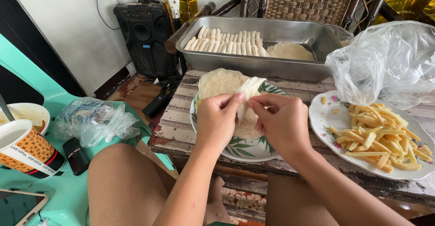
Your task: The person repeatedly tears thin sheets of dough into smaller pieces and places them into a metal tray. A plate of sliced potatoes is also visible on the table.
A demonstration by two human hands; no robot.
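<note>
Your left hand (216, 119) and right hand (282, 119) pinch a thin, pale, round wrapper (247, 92).
Peel slowly, fingertips pinched near its edge, above the leaf-patterned plate (247, 151).

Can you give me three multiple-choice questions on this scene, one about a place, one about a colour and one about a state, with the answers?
1. Where do the pale yellow cheese sticks lie?
A. in the metal tray
B. on the white flowered plate
C. on the chair

2. What colour is the plastic chair at the left?
A. mint green
B. red
C. brown

3. What are the two hands doing?
A. resting flat on the table
B. pinching a thin pale wrapper
C. holding a cup

Answers:
1 B: the sticks are heaped on the white flowered plate at the right.
2 A: its seat and back are mint green.
3 B: the left hand and the right hand pinch the thin pale wrapper over the round leaf-patterned plate.
</note>
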